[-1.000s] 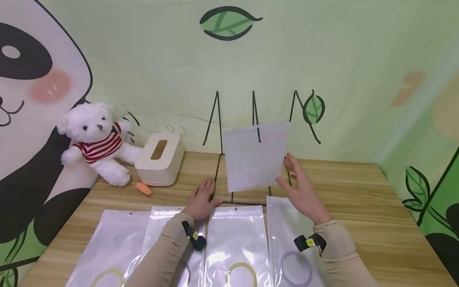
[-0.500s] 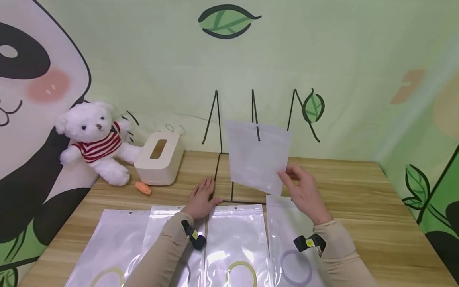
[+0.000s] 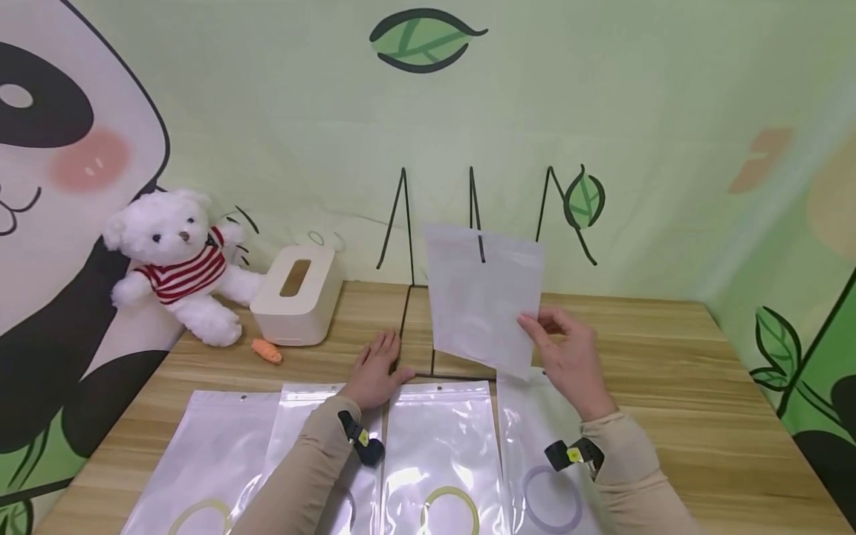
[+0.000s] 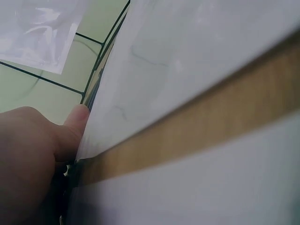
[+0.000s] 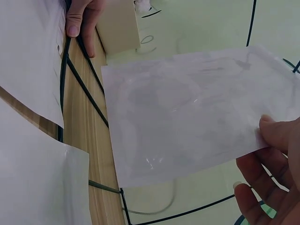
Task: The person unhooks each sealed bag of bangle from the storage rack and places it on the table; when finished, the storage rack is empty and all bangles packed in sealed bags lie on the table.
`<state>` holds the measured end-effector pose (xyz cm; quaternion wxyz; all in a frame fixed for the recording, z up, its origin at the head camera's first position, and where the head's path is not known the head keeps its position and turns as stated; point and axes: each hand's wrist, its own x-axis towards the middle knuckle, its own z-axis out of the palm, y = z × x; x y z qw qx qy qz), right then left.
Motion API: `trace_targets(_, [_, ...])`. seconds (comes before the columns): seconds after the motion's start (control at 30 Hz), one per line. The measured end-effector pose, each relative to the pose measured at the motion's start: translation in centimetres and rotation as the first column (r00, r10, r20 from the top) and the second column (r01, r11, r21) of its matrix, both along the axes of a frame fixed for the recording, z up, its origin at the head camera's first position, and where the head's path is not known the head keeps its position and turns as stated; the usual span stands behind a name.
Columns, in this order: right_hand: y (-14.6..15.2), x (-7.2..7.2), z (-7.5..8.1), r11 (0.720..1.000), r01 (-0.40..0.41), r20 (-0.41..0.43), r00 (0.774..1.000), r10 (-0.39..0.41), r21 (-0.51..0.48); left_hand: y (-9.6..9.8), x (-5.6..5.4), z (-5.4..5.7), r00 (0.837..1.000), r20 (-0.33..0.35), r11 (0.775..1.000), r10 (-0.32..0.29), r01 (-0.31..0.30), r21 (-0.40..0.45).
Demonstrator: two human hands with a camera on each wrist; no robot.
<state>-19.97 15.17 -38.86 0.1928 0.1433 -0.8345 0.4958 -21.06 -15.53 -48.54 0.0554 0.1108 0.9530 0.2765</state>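
A flat white plastic pouch (image 3: 484, 297) hangs from the middle hook of a black wire display rack (image 3: 433, 360). My right hand (image 3: 571, 360) pinches the pouch's lower right edge between thumb and fingers, seen closely in the right wrist view. The pouch's lower edge slants down to the right. My left hand (image 3: 377, 377) rests at the rack's front left base corner, its fingers stretched forward. Across the front of the table lie several clear-fronted pouches: one pouch (image 3: 438, 438) holds a yellow ring (image 3: 473, 505), another a lavender ring (image 3: 576, 501).
A white teddy bear (image 3: 183, 260) in a striped shirt sits at the back left. Beside it stand a cream tissue box (image 3: 294, 297) and a small orange carrot-shaped piece (image 3: 267, 351). The rack stands close to a printed wall (image 3: 301, 111).
My right hand has closed its thumb and fingers on the pouch's right edge. The pouch has turned, and its lower right corner has come toward me. The left hand stays put.
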Motion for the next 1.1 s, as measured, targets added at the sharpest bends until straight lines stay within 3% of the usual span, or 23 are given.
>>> trace_targets(0.1, [0.0, 0.1, 0.0, 1.0, 0.027, -0.02, 0.999, -0.027, -0.005, 0.0, 0.0, 0.0, 1.0, 0.002, 1.0, -0.001, 0.001, 0.007])
trace_targets(0.23, [-0.1, 0.2, 0.2, 0.999, 0.025, -0.116, 0.993, -0.02, 0.035, -0.1, 0.0, -0.2, 1.0, 0.01, 1.0, 0.001, -0.001, 0.005])
trace_targets(0.47, [-0.2, 0.1, 0.5, 0.995, -0.001, -0.332, 0.943, 0.033, 0.097, -0.2, -0.1, -0.5, 1.0, -0.001, 1.0, -0.002, 0.002, 0.003])
trace_targets(1.1, [-0.4, 0.8, 1.3, 0.995, 0.001, -0.409, 0.911, 0.042, 0.104, -0.1, 0.1, -0.2, 1.0, -0.01, 1.0, -0.005, 0.005, 0.018])
